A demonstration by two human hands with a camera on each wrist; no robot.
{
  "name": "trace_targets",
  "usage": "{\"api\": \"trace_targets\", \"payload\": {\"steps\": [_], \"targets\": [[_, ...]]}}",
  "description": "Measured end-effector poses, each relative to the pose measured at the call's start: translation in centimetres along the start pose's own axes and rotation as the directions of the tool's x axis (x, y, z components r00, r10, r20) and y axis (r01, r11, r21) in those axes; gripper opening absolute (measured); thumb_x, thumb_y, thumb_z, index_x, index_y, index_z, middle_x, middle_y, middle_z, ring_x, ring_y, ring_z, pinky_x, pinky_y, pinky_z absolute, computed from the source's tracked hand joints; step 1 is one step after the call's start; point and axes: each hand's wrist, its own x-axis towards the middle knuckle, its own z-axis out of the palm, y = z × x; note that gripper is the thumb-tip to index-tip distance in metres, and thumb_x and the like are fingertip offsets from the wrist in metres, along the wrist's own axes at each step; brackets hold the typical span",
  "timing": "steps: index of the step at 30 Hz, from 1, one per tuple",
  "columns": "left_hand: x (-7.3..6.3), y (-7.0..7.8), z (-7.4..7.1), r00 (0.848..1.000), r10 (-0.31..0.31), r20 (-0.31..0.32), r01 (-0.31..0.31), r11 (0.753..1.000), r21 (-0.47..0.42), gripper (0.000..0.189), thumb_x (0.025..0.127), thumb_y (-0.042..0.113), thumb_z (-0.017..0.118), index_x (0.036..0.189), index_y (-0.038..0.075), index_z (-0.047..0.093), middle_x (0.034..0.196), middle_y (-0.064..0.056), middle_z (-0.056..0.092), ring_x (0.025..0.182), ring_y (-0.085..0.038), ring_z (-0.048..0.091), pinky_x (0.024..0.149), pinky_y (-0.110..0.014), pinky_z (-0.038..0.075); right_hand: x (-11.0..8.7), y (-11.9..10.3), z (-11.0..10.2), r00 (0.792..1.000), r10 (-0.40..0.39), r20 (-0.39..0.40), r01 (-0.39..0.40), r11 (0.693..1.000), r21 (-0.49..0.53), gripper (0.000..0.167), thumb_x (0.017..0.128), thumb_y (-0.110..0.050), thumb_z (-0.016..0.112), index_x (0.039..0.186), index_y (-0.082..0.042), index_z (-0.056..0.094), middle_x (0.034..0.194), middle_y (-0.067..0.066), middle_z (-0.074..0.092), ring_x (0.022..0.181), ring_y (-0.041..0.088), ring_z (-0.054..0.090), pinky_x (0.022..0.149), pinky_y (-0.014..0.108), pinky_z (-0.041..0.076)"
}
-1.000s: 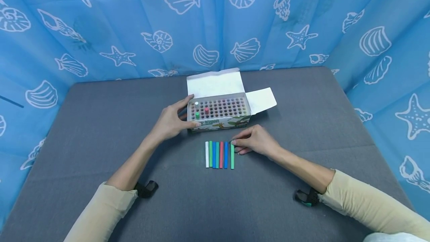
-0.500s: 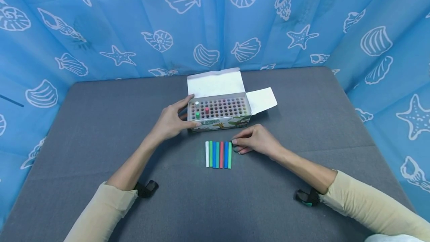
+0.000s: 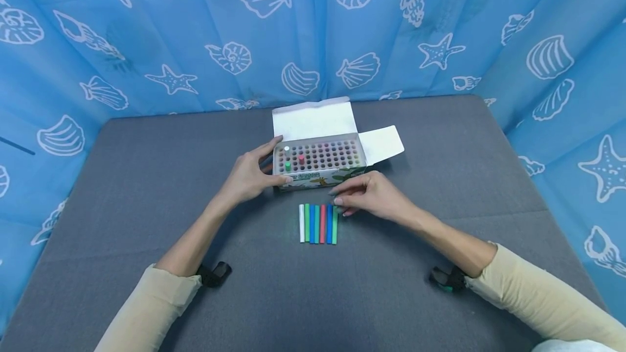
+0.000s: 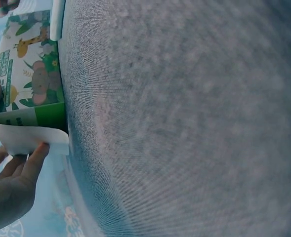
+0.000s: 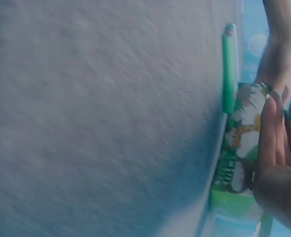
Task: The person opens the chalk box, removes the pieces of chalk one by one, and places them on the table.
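In the head view my left hand (image 3: 246, 178) grips the left end of a white printed box (image 3: 320, 181), thumb on the front wall and a finger at the back. The box holds a tray of small holes; a white, a red and a green chalk stick (image 3: 287, 166) stand in it at the left. In front lies a side-by-side row of chalk sticks: white (image 3: 301, 224) at the left, then green, blue, teal, red (image 3: 322, 224), blue and green (image 3: 335, 230). My right hand (image 3: 376, 197) hovers at the top of the row's right end, fingers extended, holding nothing.
The box's white lid (image 3: 315, 121) stands raised at the back, and a side flap (image 3: 381, 144) sticks out to the right. Everything rests on a grey cloth-covered table (image 3: 313, 297). Behind it hangs a blue curtain (image 3: 313, 31) with white shells.
The rightmost green chalk stick has slid left against the blue one. My right hand has let go of it and shifted slightly up and left. The left hand stays on the box.
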Motion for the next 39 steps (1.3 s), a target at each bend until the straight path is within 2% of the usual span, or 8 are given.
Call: {"api": "trace_targets", "payload": {"steps": [4, 10, 13, 18, 24, 31, 39], "targets": [[0.0, 0.0, 0.0, 1.000, 0.001, 0.002, -0.001, 1.000, 0.004, 0.094, 0.081, 0.018, 0.085, 0.157, 0.021, 0.031, 0.159, -0.013, 0.031, 0.142, -0.030, 0.036, 0.104, -0.035, 0.052, 0.2, -0.9, -0.3, 0.997, -0.081, 0.002, 0.081, 0.996, -0.029, 0.024, 0.092, -0.007, 0.072, 0.114, 0.003, 0.072, 0.103, 0.020, 0.072, 0.081, 0.028, 0.073, 0.074, 0.045, 0.064], [-0.1, 0.0, 0.0, 1.000, 0.007, -0.002, -0.007, 1.000, -0.004, 0.094, 0.081, 0.018, 0.085, 0.157, 0.021, 0.030, 0.160, -0.012, 0.031, 0.143, -0.029, 0.036, 0.104, -0.035, 0.051, 0.8, -2.3, -0.9, 0.989, -0.145, -0.034, 0.141, 0.985, -0.099, 0.024, 0.091, -0.006, 0.072, 0.114, 0.001, 0.072, 0.098, 0.015, 0.073, 0.077, 0.025, 0.071, 0.072, 0.048, 0.063], [-0.1, 0.0, 0.0, 1.000, 0.008, -0.003, -0.008, 1.000, 0.002, 0.093, 0.081, 0.018, 0.085, 0.157, 0.022, 0.031, 0.160, -0.012, 0.030, 0.143, -0.029, 0.036, 0.103, -0.034, 0.052, 1.1, -2.6, -1.1, 0.983, -0.177, -0.040, 0.171, 0.977, -0.128, 0.024, 0.091, -0.007, 0.073, 0.113, 0.001, 0.073, 0.092, 0.018, 0.072, 0.076, 0.031, 0.071, 0.071, 0.050, 0.062], [-0.1, 0.0, 0.1, 1.000, 0.005, 0.002, -0.005, 1.000, 0.011, 0.093, 0.082, 0.019, 0.084, 0.157, 0.023, 0.030, 0.160, -0.012, 0.029, 0.143, -0.030, 0.035, 0.102, -0.035, 0.053, 1.9, -2.8, -1.5, 0.975, -0.216, -0.050, 0.204, 0.963, -0.175, 0.023, 0.091, -0.008, 0.073, 0.112, -0.001, 0.073, 0.088, 0.013, 0.073, 0.077, 0.038, 0.069, 0.067, 0.041, 0.061], [0.0, 0.0, 0.0, 1.000, 0.003, -0.001, -0.003, 1.000, 0.004, 0.093, 0.081, 0.019, 0.085, 0.157, 0.022, 0.030, 0.160, -0.012, 0.030, 0.144, -0.029, 0.035, 0.104, -0.036, 0.052, 3.4, -3.4, -1.8, 0.965, -0.250, -0.078, 0.222, 0.939, -0.264, 0.022, 0.090, -0.011, 0.075, 0.111, -0.004, 0.075, 0.090, 0.006, 0.072, 0.076, 0.029, 0.065, 0.060, 0.025, 0.054], [0.1, 0.0, -0.1, 1.000, 0.014, 0.002, -0.014, 1.000, -0.011, 0.093, 0.082, 0.018, 0.084, 0.157, 0.022, 0.031, 0.160, -0.012, 0.030, 0.144, -0.029, 0.033, 0.105, -0.035, 0.050, 5.2, -3.7, -1.7, 0.962, -0.258, -0.094, 0.220, 0.929, -0.297, 0.022, 0.089, -0.010, 0.075, 0.110, -0.004, 0.075, 0.095, 0.006, 0.073, 0.081, 0.018, 0.068, 0.067, 0.026, 0.059], [0.1, -0.2, -0.1, 1.000, 0.020, 0.005, -0.020, 1.000, -0.024, 0.093, 0.081, 0.018, 0.085, 0.157, 0.021, 0.030, 0.160, -0.013, 0.030, 0.144, -0.029, 0.034, 0.106, -0.035, 0.050, 6.8, -3.8, -1.4, 0.966, -0.244, -0.086, 0.203, 0.922, -0.329, 0.022, 0.090, -0.011, 0.075, 0.112, -0.006, 0.075, 0.097, 0.005, 0.073, 0.086, 0.016, 0.068, 0.074, 0.030, 0.059]]}}
